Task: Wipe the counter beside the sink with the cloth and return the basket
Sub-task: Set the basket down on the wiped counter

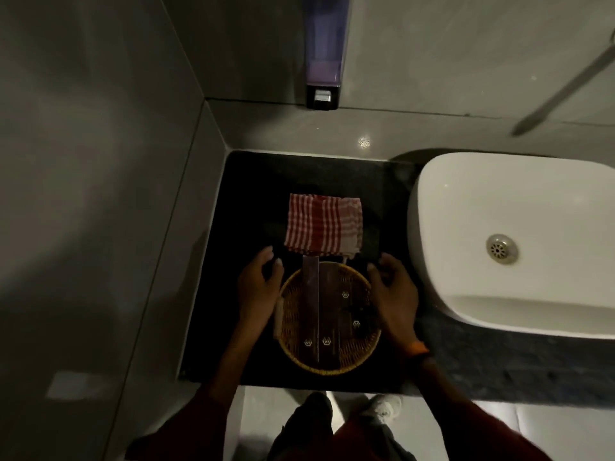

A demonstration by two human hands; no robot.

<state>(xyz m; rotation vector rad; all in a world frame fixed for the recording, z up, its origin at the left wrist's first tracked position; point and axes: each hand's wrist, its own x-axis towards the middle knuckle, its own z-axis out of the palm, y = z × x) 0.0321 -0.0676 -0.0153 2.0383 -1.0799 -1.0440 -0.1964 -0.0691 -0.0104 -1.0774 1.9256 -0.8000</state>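
A round woven basket (359, 359) sits on the black counter (253, 181) near its front edge. It holds long dark boxes and small dark packets. My left hand (258, 292) lies against the basket's left rim with its fingers spread. On the right rim rests my right hand (394, 296), its fingers also apart. I cannot tell whether either hand grips the rim. A folded red and white checked cloth (322, 224) lies flat on the counter just behind the basket.
A white basin (466, 294) with a metal drain (502, 249) stands to the right of the counter. A soap dispenser (323, 61) hangs on the back wall. Grey tiled walls close the left and back. My feet stand on the floor below.
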